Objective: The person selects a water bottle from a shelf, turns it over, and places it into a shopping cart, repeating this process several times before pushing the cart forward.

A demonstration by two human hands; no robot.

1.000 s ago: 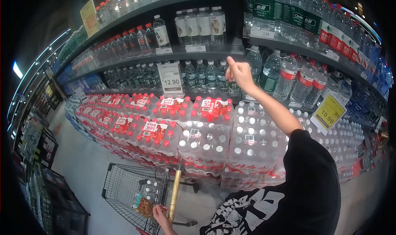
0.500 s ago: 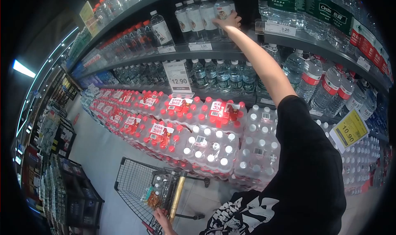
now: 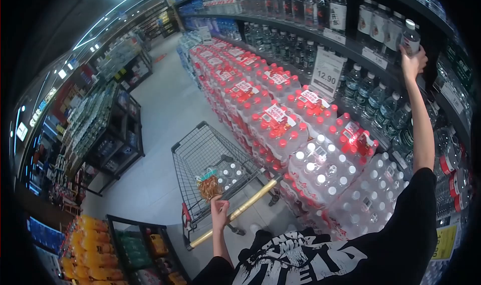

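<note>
- right hand (image 3: 414, 60) is up at full arm's stretch by the upper shelf (image 3: 350, 43) on the right, fingers closed round the lower body of a water bottle (image 3: 411, 36)
- the water bottle is upright w/ white cap & pale label, at the shelf's front edge, just beside the right end of a row of similar bottles (image 3: 381, 27)
- left hand (image 3: 219, 208) is low, approx centre of view, on the gold cart handle (image 3: 250, 200); fingers look curled over the bar, tho the hand is small here & the grip isn't crisp
- cart (image 3: 193, 152) is dark wire, angled away from the person, on grey floor just beside the stacked packs
- inside the cart, near the handle end: a shrink-wrapped pack of white-cap bottles (image 3: 226, 172) & a bag of brownish snacks (image 3: 209, 187), touching each other
- between the two arms is a floor stack of wrapped packs: red-cap packs (image 3: 273, 117) further off, white-cap packs (image 3: 320, 167) nearest the person
- white price sign (image 3: 326, 72) reading 12.90 stands over the red-cap packs, lower than the shelf w/ the held bottle
- yellow tag (image 3: 445, 242) at the lower right edge, partly cut off
- person's black tee (image 3: 300, 255) w/ white print fills the bottom of view
- low rack of orange & yellow goods (image 3: 95, 245) at bottom left, well apart from the cart
</note>
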